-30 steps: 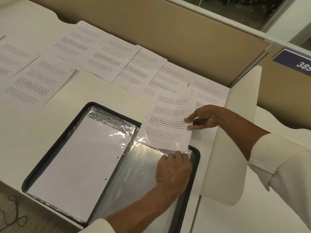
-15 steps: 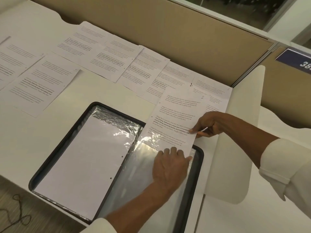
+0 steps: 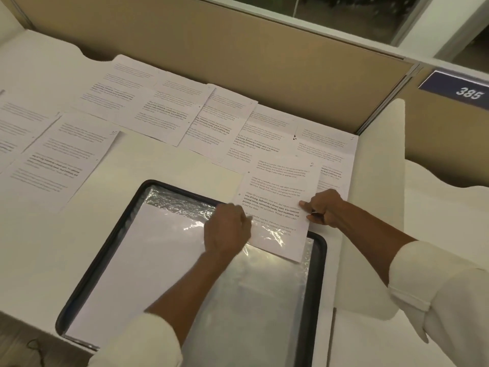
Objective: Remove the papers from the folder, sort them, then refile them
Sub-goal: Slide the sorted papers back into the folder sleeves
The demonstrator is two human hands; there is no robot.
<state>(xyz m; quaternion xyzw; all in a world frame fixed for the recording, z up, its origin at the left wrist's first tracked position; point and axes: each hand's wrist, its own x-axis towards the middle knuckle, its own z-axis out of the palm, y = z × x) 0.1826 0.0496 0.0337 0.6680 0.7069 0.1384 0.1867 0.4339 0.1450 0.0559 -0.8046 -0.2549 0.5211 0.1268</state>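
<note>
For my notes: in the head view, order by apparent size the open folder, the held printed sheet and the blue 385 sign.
Largest: open folder.
Then: printed sheet.
Smallest: blue 385 sign, though it is farther away and cropped.

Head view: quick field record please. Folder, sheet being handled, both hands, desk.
folder: open on desk, black rim
blank sheet: in the left-side pocket
sheet: marked 2, lower part inside sleeve
right hand: pinches sheet's right edge
left hand: fingers curled at sleeve mouth, seems to pinch it
papers: spread print side up beyond folder
sign: 385
</note>
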